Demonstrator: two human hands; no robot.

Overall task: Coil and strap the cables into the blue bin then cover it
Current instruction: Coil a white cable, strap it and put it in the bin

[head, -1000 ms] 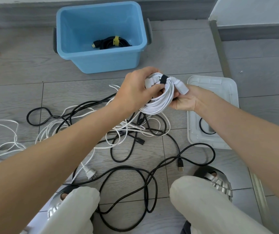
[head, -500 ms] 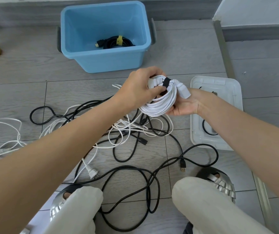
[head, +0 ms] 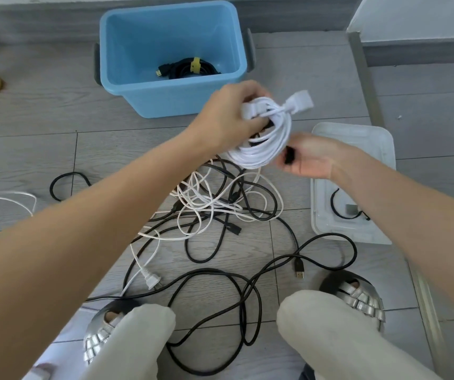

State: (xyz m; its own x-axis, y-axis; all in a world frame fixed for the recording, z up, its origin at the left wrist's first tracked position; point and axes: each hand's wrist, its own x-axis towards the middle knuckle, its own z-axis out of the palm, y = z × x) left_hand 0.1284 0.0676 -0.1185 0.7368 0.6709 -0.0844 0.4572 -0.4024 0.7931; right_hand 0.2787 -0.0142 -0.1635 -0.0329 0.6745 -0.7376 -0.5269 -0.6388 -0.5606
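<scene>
Left hand (head: pixel 228 116) gripping the coiled white cable (head: pixel 268 133), held in the air just in front of the blue bin (head: pixel 173 50). Right hand (head: pixel 306 157) just beside the coil, pinching a small black strap (head: pixel 289 156). Inside the bin, a black coil (head: pixel 190 69) bound with yellow. On the floor below, tangled loose cables (head: pixel 220 204). At right, the clear lid (head: pixel 354 185), flat on the floor.

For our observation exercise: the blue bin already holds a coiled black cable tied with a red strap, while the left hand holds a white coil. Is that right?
One detail is wrong: the strap is yellow, not red. The head view shows the yellow strap around the black cable in the blue bin. The left hand does hold the white coil.
</scene>
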